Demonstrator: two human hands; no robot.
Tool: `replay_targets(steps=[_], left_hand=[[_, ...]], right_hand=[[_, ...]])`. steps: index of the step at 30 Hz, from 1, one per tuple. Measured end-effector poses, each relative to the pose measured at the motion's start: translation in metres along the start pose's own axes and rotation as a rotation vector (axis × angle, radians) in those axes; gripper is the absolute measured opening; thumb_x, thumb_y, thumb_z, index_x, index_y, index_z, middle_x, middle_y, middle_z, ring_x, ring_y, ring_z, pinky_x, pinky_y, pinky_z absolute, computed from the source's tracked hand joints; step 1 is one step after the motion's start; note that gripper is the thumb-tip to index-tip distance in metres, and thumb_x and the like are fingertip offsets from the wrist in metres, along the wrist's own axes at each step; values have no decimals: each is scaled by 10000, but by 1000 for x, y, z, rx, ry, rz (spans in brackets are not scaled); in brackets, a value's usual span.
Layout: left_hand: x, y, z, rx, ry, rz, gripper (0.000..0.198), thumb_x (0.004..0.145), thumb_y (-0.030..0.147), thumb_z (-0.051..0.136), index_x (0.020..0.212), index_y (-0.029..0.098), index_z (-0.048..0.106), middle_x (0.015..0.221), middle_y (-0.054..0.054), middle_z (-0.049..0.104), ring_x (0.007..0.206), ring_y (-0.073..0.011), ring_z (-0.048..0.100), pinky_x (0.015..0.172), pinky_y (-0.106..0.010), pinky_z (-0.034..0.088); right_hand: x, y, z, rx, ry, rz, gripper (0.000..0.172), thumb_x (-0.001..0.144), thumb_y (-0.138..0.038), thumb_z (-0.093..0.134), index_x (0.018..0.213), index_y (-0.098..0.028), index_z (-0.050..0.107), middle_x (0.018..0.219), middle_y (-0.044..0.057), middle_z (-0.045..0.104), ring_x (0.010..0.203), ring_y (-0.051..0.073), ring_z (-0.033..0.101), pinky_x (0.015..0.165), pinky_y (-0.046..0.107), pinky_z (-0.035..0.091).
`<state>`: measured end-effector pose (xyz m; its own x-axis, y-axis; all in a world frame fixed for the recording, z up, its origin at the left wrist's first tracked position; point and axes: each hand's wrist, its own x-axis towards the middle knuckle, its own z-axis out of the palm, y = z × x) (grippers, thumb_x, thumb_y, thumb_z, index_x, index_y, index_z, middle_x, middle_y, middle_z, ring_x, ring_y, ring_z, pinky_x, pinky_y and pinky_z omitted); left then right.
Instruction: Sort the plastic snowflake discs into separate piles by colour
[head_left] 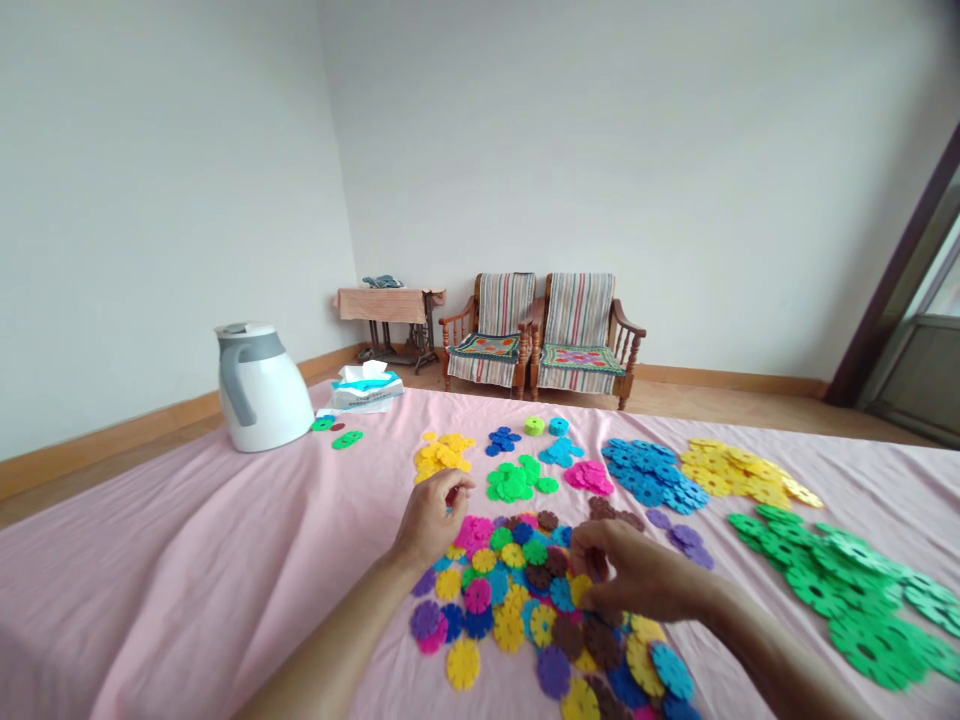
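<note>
A mixed pile of coloured plastic snowflake discs lies on the pink tablecloth in front of me. My left hand hovers over the pile's far left edge, fingers curled in a pinch on something I cannot make out. My right hand rests on the pile's right side, fingers bent down onto brown and yellow discs. Beyond lie sorted heaps: yellow, light green, pink, blue, a second yellow heap and a big green heap.
A white kettle stands at the back left of the table, with a tissue pack beside it. Two wooden armchairs and a small side table stand against the far wall. A door frame is at the right.
</note>
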<state>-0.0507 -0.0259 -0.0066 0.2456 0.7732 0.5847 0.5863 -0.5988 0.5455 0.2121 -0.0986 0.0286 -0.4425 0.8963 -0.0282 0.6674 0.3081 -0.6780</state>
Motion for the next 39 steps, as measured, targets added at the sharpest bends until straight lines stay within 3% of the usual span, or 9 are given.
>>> replay_targets(steps=[4,8,12,17,20,23,27,32,39], left_hand=[[-6,27,5,-121,-88,87,97,793,140,559,814,164,651,766,-24,647,703,-131,591,679,-227,458],[-13,52,10,-220,-244,116,130,760,275,679,831,166,673,781,-32,655,766,-155,599,719,-240,454],[-16,59,14,-254,-311,67,100,776,246,648,734,159,673,712,-21,659,699,-142,595,683,-227,445],[-4,34,14,-265,-85,-114,136,784,232,569,708,149,646,688,-18,664,665,-138,598,646,-208,450],[6,8,4,-86,122,-338,146,756,245,559,665,155,630,670,-14,671,646,-143,605,624,-205,438],[12,-15,-10,69,212,-527,160,757,268,546,674,170,640,686,-17,688,671,-164,628,607,-216,420],[18,-37,-20,169,217,-654,141,731,267,568,652,187,652,687,-36,704,662,-201,643,543,-239,386],[37,-54,-20,215,193,-742,163,733,297,581,667,188,683,718,-69,722,694,-229,662,524,-246,398],[33,-41,-29,134,68,-580,130,725,181,580,795,182,689,813,-39,720,787,-182,651,648,-216,457]], right_hand=[[3,-3,2,102,15,-11,53,696,-144,558,675,-181,526,576,-68,486,538,78,439,488,187,317],[6,-12,11,124,166,-30,77,707,-135,556,697,-189,502,599,-72,464,546,71,419,486,183,302],[12,-17,22,117,276,-53,107,703,-147,581,688,-201,489,585,-75,457,540,77,408,484,190,297],[9,1,27,92,415,-2,92,785,-244,520,701,-218,494,597,-40,552,551,114,499,512,217,358],[-1,26,30,51,514,62,153,823,-313,471,696,-229,480,590,-26,567,549,136,528,524,239,378],[-12,52,35,-35,631,133,181,831,-372,451,733,-232,512,615,-11,594,570,160,559,542,259,393],[-17,73,41,-119,706,192,224,849,-401,397,760,-237,522,588,-7,591,546,174,556,520,269,371],[-14,73,43,-161,679,188,223,845,-403,405,724,-245,505,548,-17,561,516,170,526,505,266,348],[-17,64,37,-196,627,181,195,856,-357,392,732,-246,493,543,-31,546,517,167,529,502,256,335]])
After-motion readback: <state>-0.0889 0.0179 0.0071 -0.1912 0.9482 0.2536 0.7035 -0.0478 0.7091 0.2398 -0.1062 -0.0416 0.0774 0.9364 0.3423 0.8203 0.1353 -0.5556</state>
